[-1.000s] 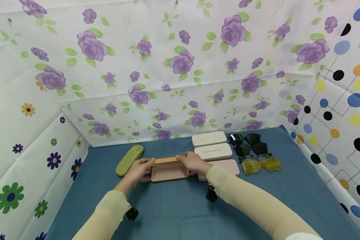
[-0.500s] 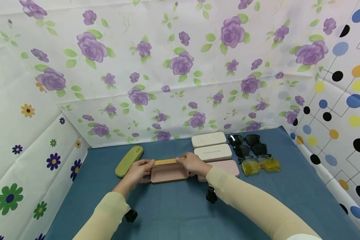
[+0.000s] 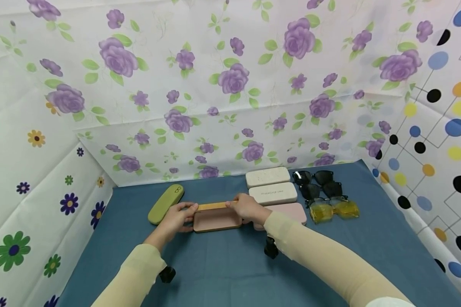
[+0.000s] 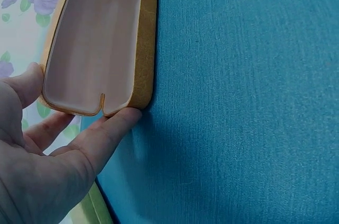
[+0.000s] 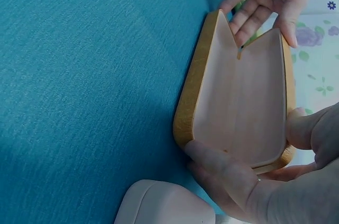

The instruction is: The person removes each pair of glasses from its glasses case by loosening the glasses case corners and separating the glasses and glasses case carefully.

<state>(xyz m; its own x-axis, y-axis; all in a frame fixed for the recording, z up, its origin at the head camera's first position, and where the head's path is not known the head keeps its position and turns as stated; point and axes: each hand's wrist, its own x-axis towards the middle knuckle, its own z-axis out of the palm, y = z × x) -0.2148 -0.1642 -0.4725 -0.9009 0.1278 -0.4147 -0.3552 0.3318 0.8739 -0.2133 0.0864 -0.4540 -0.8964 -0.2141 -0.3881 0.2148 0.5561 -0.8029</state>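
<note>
A mustard-yellow glasses case (image 3: 217, 220) with a pale pink lining stands with its lid raised, held at both ends. My left hand (image 3: 176, 218) grips the left end; in the left wrist view the thumb (image 4: 27, 83) lies on the lid edge and fingers lie along the base and end. My right hand (image 3: 249, 208) grips the right end, its thumb (image 5: 302, 128) on the lid edge and fingers at the base corner in the right wrist view. Only lining shows inside the case (image 5: 241, 97).
A green glasses case (image 3: 166, 204) lies to the left. On the right are two white cases (image 3: 268, 177) and a pink case (image 3: 288, 213), partly behind my right hand. Beyond them several glasses, one pair yellow-tinted (image 3: 334, 211), are lined up. A floral sheet (image 3: 207, 85) hangs behind the blue table (image 3: 223, 273).
Both hands keep their hold on the yellow glasses case, whose lid stays raised. The whole view shifts very slightly; nothing else has visibly moved.
</note>
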